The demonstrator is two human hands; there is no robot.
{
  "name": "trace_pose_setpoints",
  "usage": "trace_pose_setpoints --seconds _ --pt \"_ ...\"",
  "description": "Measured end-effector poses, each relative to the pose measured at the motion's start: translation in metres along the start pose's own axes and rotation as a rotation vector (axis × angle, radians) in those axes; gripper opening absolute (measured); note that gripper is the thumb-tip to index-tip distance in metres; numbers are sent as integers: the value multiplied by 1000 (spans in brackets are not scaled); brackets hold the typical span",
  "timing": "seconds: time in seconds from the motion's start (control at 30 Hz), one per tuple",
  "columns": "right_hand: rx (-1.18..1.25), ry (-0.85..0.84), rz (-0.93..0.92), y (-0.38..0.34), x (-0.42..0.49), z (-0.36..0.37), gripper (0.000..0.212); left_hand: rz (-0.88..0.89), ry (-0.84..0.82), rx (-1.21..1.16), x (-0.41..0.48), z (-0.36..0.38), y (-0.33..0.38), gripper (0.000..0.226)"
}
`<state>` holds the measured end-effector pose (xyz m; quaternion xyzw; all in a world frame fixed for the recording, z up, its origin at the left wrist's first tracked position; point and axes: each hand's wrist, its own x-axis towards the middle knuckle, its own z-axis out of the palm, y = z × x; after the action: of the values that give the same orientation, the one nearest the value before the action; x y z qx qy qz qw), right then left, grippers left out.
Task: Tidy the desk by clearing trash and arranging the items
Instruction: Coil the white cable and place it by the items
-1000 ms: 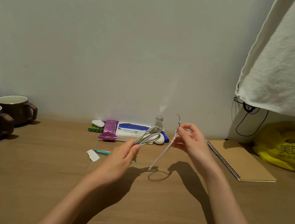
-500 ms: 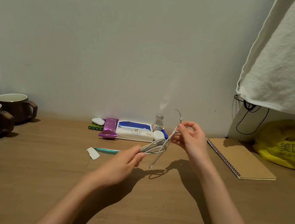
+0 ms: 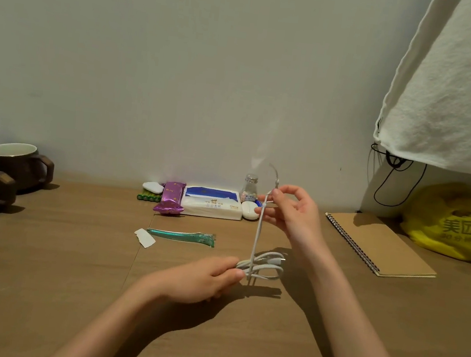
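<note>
Caught mid cable-wrangling at the wooden counter (image 3: pixel 37 287). Had the looped white cable (image 3: pixel 266 266) in the left hand (image 3: pixel 204 279), grip pinched on the left end of the bundle between thumb and fingertips. Held it near the middle of the counter with the loops poking out to the right, lifted a bit off the wood going by the shadow underneath. Had a thin white strand (image 3: pixel 256 237) higher up in the right hand (image 3: pixel 294 212), grip pinched on it with thumb and curled fingers. Stretched it straight down across the loops, with a short tail left sticking up above the fingers. Honestly couldn't tell if that strand was the cable's own end or a separate tie.

Spotted a teal clip-looking thing (image 3: pixel 182 235) lying flat just behind the left hand, with a white paper scrap (image 3: pixel 145 237) right beside its left tip. Saw a little row of stuff along the wall:
- green batteries (image 3: pixel 149 197) with a small white pebble-shaped thing (image 3: pixel 153 187) behind them
- a purple wrapper (image 3: pixel 170 200)
- a tissue pack (image 3: pixel 210 205)
- a white oval case (image 3: pixel 249 209) with a small glass bottle (image 3: pixel 250 186) behind it

Also noticed two brown mugs (image 3: pixel 19 163) side by side at the far left. Over on the right, found a kraft spiral notebook (image 3: pixel 377 246) lying flat, a yellow plastic bag (image 3: pixel 456 226) in the corner, and a white cloth (image 3: pixel 462 87) hanging above it with a black cord (image 3: pixel 397 180) dangling below.
</note>
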<state>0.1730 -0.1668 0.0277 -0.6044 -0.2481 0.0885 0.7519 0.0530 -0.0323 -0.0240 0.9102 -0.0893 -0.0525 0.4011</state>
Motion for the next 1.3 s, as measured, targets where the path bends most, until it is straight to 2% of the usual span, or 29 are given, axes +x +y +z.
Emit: trace_pose_setpoints --seconds 0.17,0.3,0.4,0.47,0.57,0.63,0.7,0.8,0.93,1.03,1.13,1.2,1.3 --pt "-4 -14 -112 -11 -1 -4 3 -116 194 155 2 -3 -9 21" --pt "148 -74 -123 -15 -5 2 5 -259 511 154 5 -12 -16 25" --pt "228 -186 -52 -16 -9 9 16 -344 758 11 8 -25 -24 26" --pt "204 -272 14 -15 -12 13 21 -317 829 -256 7 -35 -27 30" --pt "142 -376 118 -11 -16 20 25 -223 844 -637 2 -45 -23 31" --pt "66 -409 175 -7 -19 25 24 -183 866 -778 -3 -50 -17 32" --pt "-131 -412 176 -2 -22 26 18 -157 888 -895 -5 -53 -15 32" --pt "-496 -404 100 9 -23 27 19 -105 860 -906 -7 -54 -13 30" --pt "-862 -365 -128 19 -21 28 21 46 745 -944 -10 -54 -9 25" --pt "-950 -373 -162 20 -20 25 18 90 673 -1085 -10 -54 -4 26" --pt "-952 -478 -129 13 -22 23 19 79 656 -1216 -10 -55 -2 27" --pt "-927 -555 -132 8 -23 21 21 46 707 -1076 -11 -54 -3 26" --pt "-862 -534 -203 2 -22 16 18 -99 823 -506 -10 -50 -12 26"
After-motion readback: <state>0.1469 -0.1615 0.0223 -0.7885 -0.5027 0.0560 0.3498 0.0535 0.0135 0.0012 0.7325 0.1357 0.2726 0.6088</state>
